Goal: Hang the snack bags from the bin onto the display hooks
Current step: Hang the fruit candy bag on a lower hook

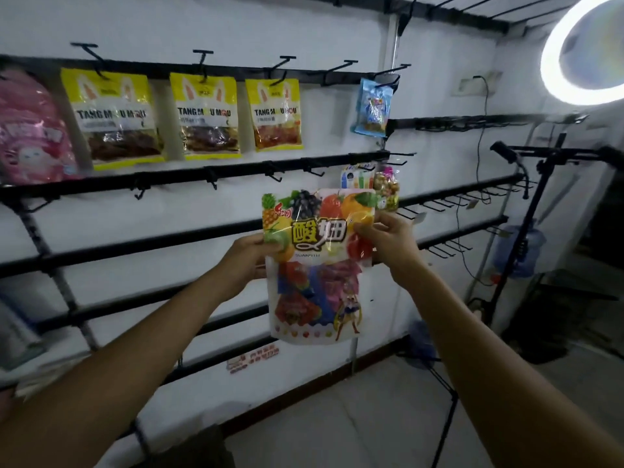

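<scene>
I hold a colourful fruit-candy bag (317,265) upright in front of the wall rack, below the second rail's empty hooks (275,175). My left hand (248,258) grips its left edge and my right hand (388,244) pinches its upper right edge. Three yellow snack bags (206,116) hang from the top rail's hooks, with a pink bag (30,136) at the far left and a small blue bag (373,108) at the right. Two small packets (371,180) hang just behind the held bag's top right corner. The bin is out of view.
Black rails with many empty hooks (449,204) run across the white wall and continue to the right. A lit ring light (580,52) on a black stand (526,211) is at the right, with a blue water jug (518,251) behind it. A tripod leg (445,417) crosses the floor.
</scene>
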Demonstrator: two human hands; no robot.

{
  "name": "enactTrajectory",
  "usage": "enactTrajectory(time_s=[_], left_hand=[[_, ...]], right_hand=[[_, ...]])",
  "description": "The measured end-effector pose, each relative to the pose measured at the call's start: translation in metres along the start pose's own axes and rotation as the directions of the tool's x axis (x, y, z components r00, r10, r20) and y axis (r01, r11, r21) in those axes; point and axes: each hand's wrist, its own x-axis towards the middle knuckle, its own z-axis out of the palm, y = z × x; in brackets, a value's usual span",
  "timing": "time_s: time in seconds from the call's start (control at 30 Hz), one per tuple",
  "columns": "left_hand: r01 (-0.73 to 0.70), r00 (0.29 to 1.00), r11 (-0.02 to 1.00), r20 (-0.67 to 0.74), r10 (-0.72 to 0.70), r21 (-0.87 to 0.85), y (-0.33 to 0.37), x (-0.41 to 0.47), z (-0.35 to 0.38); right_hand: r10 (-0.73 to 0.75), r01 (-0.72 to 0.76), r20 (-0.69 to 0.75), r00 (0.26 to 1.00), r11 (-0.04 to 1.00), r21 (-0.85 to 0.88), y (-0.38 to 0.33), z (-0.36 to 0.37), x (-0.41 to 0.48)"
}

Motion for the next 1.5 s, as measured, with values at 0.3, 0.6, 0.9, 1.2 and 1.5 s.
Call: enactTrajectory(time_s=[0.3,0.6,0.9,1.2,1.5], left_hand=[[-0.108,0.972,0.985,-0.192,0.132,0.132,0.006,0.035,0.036],[-0.155,0.955,0.902,-0.173,0.242,0.404,0.003,0.086,0.034],[-0.205,0.958,0.886,-0.098,0.268,0.416,0.000,0.181,0.033],[-0.209,0.929,0.921,-0.228,0.292,0.329,-0.022,0.239,0.052],[-0.214,0.884,0.892,-0.310,0.351,0.399,-0.015,0.261,0.037]], right_hand=[[0.101,-0.100,0.093,0.990,0.995,-0.021,0.053,-0.032,0.047],[0.092,-0.088,0.153,0.984,0.996,-0.030,0.079,-0.031,0.099],[0.042,-0.037,0.094,0.995,0.998,-0.050,0.075,-0.039,0.171],[-0.387,0.343,0.061,0.920,0.722,-0.601,0.091,0.002,0.248],[-0.408,0.535,0.348,0.844,0.583,-0.612,0.094,0.004,0.304]])
